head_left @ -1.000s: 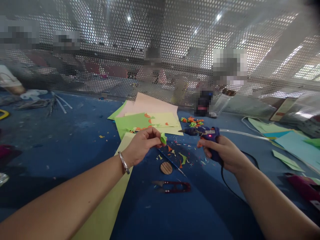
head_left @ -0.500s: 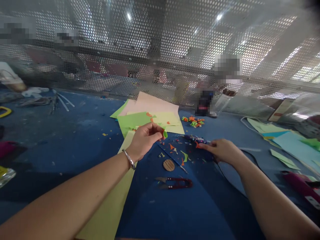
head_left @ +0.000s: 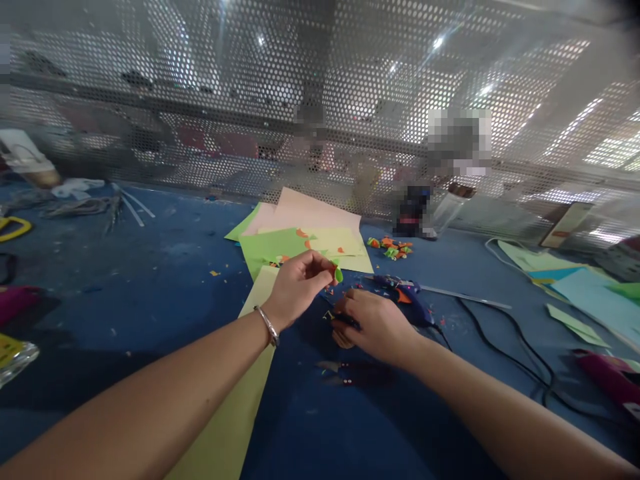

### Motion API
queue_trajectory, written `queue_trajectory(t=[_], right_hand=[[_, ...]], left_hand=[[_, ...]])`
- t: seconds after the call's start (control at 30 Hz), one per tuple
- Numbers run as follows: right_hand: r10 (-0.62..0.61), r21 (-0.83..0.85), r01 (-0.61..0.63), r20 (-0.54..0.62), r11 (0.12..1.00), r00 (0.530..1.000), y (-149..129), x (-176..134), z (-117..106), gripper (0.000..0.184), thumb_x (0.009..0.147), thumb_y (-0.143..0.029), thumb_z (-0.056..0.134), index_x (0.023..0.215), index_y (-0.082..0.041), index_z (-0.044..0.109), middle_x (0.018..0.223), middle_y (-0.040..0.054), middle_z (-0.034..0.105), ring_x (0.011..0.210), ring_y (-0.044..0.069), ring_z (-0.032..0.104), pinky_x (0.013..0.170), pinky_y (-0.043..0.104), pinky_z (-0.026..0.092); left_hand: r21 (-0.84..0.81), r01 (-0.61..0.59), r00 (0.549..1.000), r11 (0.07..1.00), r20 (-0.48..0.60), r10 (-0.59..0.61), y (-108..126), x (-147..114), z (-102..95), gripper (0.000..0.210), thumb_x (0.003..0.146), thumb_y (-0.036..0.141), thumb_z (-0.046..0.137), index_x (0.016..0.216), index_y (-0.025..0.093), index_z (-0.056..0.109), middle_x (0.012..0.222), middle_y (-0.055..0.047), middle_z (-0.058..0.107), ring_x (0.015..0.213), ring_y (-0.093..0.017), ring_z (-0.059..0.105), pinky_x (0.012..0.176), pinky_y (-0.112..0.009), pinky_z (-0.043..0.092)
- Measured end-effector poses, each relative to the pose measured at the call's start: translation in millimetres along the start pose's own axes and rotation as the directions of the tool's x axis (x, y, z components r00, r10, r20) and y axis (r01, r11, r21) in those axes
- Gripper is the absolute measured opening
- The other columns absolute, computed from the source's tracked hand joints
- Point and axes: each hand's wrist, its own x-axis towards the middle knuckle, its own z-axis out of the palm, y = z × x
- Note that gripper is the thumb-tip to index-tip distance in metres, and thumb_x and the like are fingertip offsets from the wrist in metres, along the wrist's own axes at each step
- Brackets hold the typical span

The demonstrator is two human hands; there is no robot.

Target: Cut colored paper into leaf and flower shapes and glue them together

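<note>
My left hand (head_left: pixel 303 287), with a silver bangle at the wrist, pinches a small curled green-and-orange paper piece (head_left: pixel 339 272). My right hand (head_left: pixel 377 323) is low over the blue table, its fingers curled down by a round wooden disc (head_left: pixel 343 340), partly covered. What those fingertips grip, if anything, is hidden. Behind my right hand lies a blue glue gun (head_left: pixel 420 307), an orange paper scrap (head_left: pixel 403 295) against it. Thread snips (head_left: pixel 345 373) lie in shadow just in front of the disc.
Coloured paper sheets (head_left: pixel 320 213) are piled at the back, beside a cluster of orange-and-green paper pieces (head_left: pixel 393 248). A long yellow strip (head_left: pixel 235 407) runs under my left arm. Black cable (head_left: pixel 520 353) curves at right. A perforated metal screen (head_left: pixel 250 100) stands behind.
My right hand has left the glue gun, which now lies on the table, and moved left to the wooden disc. My left hand still pinches the paper piece.
</note>
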Motion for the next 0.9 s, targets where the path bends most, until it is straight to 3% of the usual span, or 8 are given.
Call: queue_trajectory(t=[0.13, 0.67, 0.8, 0.9], right_hand=[[0.046, 0.007, -0.046, -0.003, 0.999, 0.999, 1, 5, 7, 0.014, 0.094, -0.024, 0.058, 0.097, -0.019, 0.071, 0.093, 0.0056, 0.067, 0.083, 0.019, 0.064, 0.070, 0.029, 0.046], [0.011, 0.055, -0.008, -0.051, 0.998, 0.999, 3, 9, 16, 0.011, 0.093, -0.017, 0.056, 0.087, -0.019, 0.065, 0.091, 0.0053, 0.066, 0.084, 0.019, 0.062, 0.073, 0.029, 0.045], [0.000, 0.133, 0.023, -0.167, 0.991, 0.986, 7, 6, 13, 0.008, 0.091, -0.015, 0.056, 0.086, -0.019, 0.061, 0.088, 0.0043, 0.065, 0.080, 0.018, 0.061, 0.070, 0.028, 0.045], [0.015, 0.178, 0.043, -0.310, 0.983, 0.951, 13, 1, 5, 0.009, 0.093, -0.015, 0.054, 0.088, -0.020, 0.060, 0.085, 0.0034, 0.064, 0.079, 0.017, 0.060, 0.072, 0.028, 0.046]], left_hand=[[0.013, -0.005, 1.000, 1.000, -0.002, 0.005, -2, 1, -1.8, 0.009, 0.079, 0.022, 0.069, 0.083, 0.019, 0.062, 0.076, 0.001, 0.067, 0.070, -0.012, 0.064, 0.072, -0.028, 0.053], [-0.006, 0.041, 0.999, 0.999, -0.018, -0.041, -1, 5, -3.1, 0.009, 0.076, 0.020, 0.069, 0.082, 0.019, 0.062, 0.076, 0.000, 0.067, 0.071, -0.013, 0.064, 0.072, -0.028, 0.053], [-0.014, 0.026, 0.999, 1.000, -0.025, -0.027, -1, 6, -4.1, 0.009, 0.075, 0.019, 0.070, 0.080, 0.019, 0.063, 0.076, 0.001, 0.066, 0.071, -0.012, 0.064, 0.072, -0.027, 0.052], [-0.022, 0.036, 0.999, 0.999, -0.013, -0.036, 1, 6, -4.4, 0.010, 0.075, 0.018, 0.069, 0.082, 0.018, 0.063, 0.076, 0.001, 0.066, 0.071, -0.012, 0.064, 0.072, -0.027, 0.052]])
